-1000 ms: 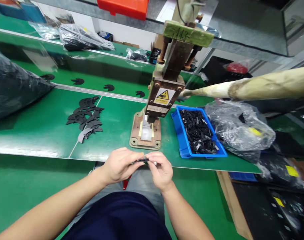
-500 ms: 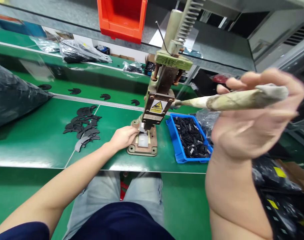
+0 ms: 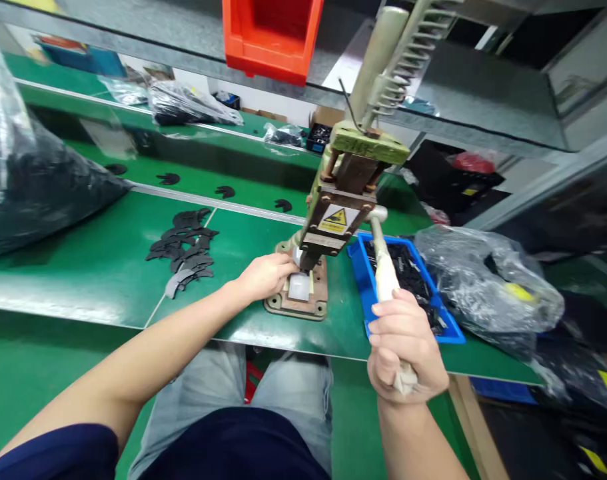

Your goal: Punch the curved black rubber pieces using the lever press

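On press [image 3: 350, 180], yellow warning label [image 3: 336, 218], text unreadable.

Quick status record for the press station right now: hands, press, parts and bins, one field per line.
left hand: at the press base, fingertips by the white block under the ram
right hand: closed around the lever handle, which slopes down toward the person
press: upright on the green bench, yellow warning label on its front
blue bin: right of the press, holds small black parts
flat black pieces: loose pile left of the press
plastic bag: right of the blue bin
red bin: on the shelf above
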A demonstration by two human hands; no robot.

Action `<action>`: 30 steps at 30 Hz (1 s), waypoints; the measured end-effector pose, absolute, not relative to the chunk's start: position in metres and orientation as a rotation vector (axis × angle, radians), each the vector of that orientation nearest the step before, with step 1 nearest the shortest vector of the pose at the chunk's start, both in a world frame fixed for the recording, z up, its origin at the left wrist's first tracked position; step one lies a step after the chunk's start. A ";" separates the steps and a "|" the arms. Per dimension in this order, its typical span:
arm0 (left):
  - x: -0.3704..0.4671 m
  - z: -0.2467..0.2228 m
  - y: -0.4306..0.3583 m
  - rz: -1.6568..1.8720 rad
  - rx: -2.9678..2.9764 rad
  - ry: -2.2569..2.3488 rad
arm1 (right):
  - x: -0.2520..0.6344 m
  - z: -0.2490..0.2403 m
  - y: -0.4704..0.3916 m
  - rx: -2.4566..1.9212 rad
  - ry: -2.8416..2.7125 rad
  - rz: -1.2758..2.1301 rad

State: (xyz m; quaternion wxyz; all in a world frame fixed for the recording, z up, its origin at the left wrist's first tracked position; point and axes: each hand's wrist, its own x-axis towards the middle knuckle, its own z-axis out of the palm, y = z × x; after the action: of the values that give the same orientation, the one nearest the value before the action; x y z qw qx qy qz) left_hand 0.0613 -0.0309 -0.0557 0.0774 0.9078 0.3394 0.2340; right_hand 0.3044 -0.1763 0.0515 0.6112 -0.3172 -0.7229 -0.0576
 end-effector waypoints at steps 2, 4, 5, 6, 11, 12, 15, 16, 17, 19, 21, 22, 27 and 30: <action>0.061 -0.053 -0.036 0.719 2.695 1.027 | 0.307 0.036 -0.174 -0.690 -1.657 -0.188; 0.056 -0.051 -0.046 0.756 2.661 1.041 | 0.308 0.027 -0.167 -0.645 -1.606 -0.232; 0.051 -0.050 -0.052 0.781 2.640 1.058 | 0.308 0.025 -0.163 -0.626 -1.583 -0.242; 0.044 -0.051 -0.060 0.806 2.617 1.091 | 0.308 0.023 -0.160 -0.606 -1.563 -0.251; -0.029 -0.064 -0.101 0.928 2.443 1.508 | 0.302 0.021 -0.148 -0.541 -1.443 -0.310; -0.050 -0.067 -0.107 0.940 2.367 1.660 | 0.300 0.020 -0.146 -0.529 -1.417 -0.322; -0.107 -0.076 -0.116 0.821 2.053 2.142 | 0.295 0.018 -0.143 -0.507 -1.356 -0.329; -0.121 -0.078 -0.117 0.738 1.948 2.239 | 0.294 0.017 -0.142 -0.502 -1.334 -0.326; -0.132 -0.080 -0.117 0.661 1.866 2.296 | 0.293 0.017 -0.141 -0.495 -1.318 -0.323; -0.145 -0.083 -0.116 0.564 1.774 2.320 | 0.292 0.017 -0.141 -0.492 -1.295 -0.310; -0.148 -0.084 -0.113 0.564 1.714 2.286 | 0.291 0.017 -0.143 -0.508 -1.284 -0.298; -0.148 -0.084 -0.111 0.587 1.678 2.261 | 0.292 0.017 -0.144 -0.520 -1.293 -0.291; -0.146 -0.082 -0.103 0.706 1.675 2.048 | 0.291 0.020 -0.150 -0.567 -1.352 -0.296; -0.137 -0.073 -0.100 0.896 1.873 1.898 | 0.288 0.023 -0.151 -0.557 -1.359 -0.292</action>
State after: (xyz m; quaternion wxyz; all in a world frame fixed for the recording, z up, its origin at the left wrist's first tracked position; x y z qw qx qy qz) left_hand -0.1372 -0.1005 -0.0728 0.1636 0.6569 0.6656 0.3141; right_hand 0.2878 -0.1512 0.0226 0.7327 -0.2533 -0.6176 -0.1326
